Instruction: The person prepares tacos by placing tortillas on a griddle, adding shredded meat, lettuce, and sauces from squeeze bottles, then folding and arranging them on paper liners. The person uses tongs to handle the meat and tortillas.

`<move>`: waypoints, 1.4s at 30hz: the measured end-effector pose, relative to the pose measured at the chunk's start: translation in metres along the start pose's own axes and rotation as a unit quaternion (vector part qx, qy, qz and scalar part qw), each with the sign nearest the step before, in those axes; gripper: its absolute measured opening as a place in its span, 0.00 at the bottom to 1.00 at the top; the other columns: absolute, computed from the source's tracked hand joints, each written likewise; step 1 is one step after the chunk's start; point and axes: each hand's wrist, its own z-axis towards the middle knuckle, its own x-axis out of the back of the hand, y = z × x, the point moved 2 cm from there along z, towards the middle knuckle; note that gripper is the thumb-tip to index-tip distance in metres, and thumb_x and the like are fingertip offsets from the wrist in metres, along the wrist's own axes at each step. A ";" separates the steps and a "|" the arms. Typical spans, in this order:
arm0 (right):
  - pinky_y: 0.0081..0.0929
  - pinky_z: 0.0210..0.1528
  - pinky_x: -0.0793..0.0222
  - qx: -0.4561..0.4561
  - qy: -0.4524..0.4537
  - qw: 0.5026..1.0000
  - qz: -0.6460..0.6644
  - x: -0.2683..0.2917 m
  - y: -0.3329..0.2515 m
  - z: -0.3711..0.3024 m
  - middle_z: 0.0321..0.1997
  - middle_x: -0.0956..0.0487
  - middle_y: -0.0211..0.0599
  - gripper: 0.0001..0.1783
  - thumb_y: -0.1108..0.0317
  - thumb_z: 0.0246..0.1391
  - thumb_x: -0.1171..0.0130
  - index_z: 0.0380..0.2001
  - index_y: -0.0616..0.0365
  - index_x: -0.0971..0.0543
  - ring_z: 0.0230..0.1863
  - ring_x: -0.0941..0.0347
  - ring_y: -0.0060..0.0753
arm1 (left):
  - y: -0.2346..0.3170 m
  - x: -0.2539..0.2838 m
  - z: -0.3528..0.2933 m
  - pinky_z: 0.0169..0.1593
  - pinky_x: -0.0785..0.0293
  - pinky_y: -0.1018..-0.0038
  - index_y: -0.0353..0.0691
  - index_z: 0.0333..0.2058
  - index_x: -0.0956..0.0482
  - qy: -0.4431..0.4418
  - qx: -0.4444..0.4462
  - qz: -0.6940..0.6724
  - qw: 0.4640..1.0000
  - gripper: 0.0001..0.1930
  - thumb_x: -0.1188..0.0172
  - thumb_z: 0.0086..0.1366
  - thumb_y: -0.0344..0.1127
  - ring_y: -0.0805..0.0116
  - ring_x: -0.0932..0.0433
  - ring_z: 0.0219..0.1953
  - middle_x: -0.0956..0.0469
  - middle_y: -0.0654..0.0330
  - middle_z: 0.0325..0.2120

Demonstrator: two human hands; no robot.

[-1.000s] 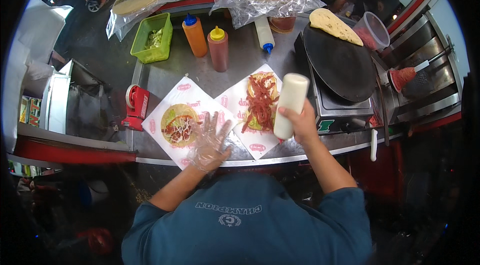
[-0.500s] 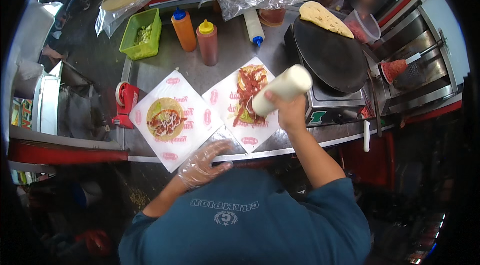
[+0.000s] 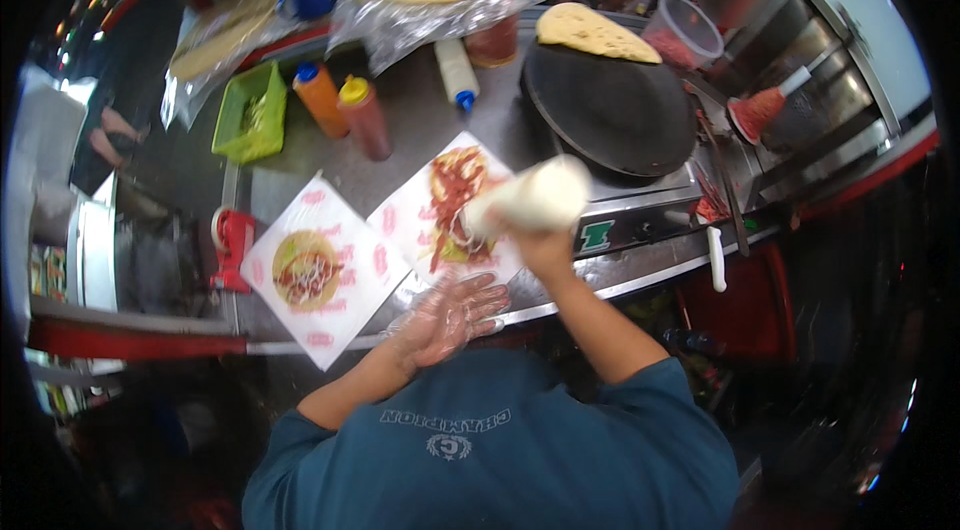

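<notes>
My right hand (image 3: 541, 248) grips a white squeeze bottle (image 3: 548, 192), tilted with its tip down over the food. Below the tip lies a flatbread topped with strips of reddish meat (image 3: 458, 188), with greens and white sauce at its near end. It rests on a printed paper sheet (image 3: 398, 213). My left hand (image 3: 455, 315), in a clear plastic glove, is open and palm up at the near edge of that sheet, holding nothing. To its left, another round flatbread (image 3: 307, 271) with meat and white sauce sits on a second paper sheet (image 3: 352, 318).
Behind stand a green basket (image 3: 250, 130), an orange bottle (image 3: 322, 102) and a red bottle (image 3: 364, 120). A red tape dispenser (image 3: 233, 248) is at left. At right are a black griddle (image 3: 610, 115) with folded flatbread (image 3: 598, 32) and a white-handled knife (image 3: 717, 260).
My left hand has moved right toward the meat-topped flatbread and turned palm up. My right hand keeps the bottle tilted over the food. The whole view has shifted and turned slightly.
</notes>
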 end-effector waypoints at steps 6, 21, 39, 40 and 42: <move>0.68 0.81 0.64 0.307 -0.198 0.879 -0.306 0.051 -0.056 -0.015 0.67 0.25 0.50 0.24 0.68 0.64 0.39 0.63 0.50 0.24 0.73 0.33 0.55 | 0.075 0.014 0.012 0.56 0.16 0.57 0.41 0.65 0.31 0.030 -0.158 0.085 0.983 0.32 0.34 0.70 0.52 0.58 0.18 0.50 0.21 0.54 0.50; 0.47 0.52 0.29 -0.060 -0.034 0.797 -0.600 0.464 0.040 0.057 0.38 0.16 0.45 0.17 0.56 0.59 0.36 0.44 0.57 0.16 0.49 0.20 0.49 | 0.284 0.160 0.064 0.67 0.28 0.63 0.38 0.72 0.41 0.426 -0.620 0.532 0.389 0.46 0.22 0.63 0.40 0.58 0.26 0.62 0.32 0.51 0.63; 0.28 0.23 0.38 -0.257 -0.178 0.900 -0.303 0.428 -0.045 0.264 0.19 0.22 0.27 0.20 0.54 0.66 0.33 0.29 0.61 0.12 0.20 0.30 0.20 | 0.001 -0.009 -0.016 0.73 0.38 0.57 0.37 0.75 0.46 0.407 -0.551 0.464 0.562 0.43 0.31 0.69 0.37 0.56 0.34 0.70 0.31 0.51 0.66; 0.28 0.23 0.37 -0.276 -0.178 0.907 -0.264 0.415 -0.037 0.267 0.20 0.21 0.29 0.19 0.55 0.65 0.32 0.30 0.62 0.12 0.20 0.29 0.20 | -0.008 -0.014 -0.012 0.73 0.38 0.57 0.37 0.74 0.44 0.396 -0.549 0.461 0.573 0.42 0.31 0.69 0.36 0.56 0.33 0.69 0.30 0.52 0.64; 0.28 0.23 0.35 -0.301 -0.165 0.920 -0.188 0.379 -0.017 0.289 0.21 0.19 0.31 0.19 0.55 0.65 0.32 0.31 0.63 0.12 0.20 0.28 0.20 | -0.011 -0.030 0.008 0.73 0.37 0.58 0.34 0.71 0.38 0.375 -0.556 0.458 0.583 0.38 0.30 0.68 0.36 0.57 0.29 0.66 0.26 0.52 0.60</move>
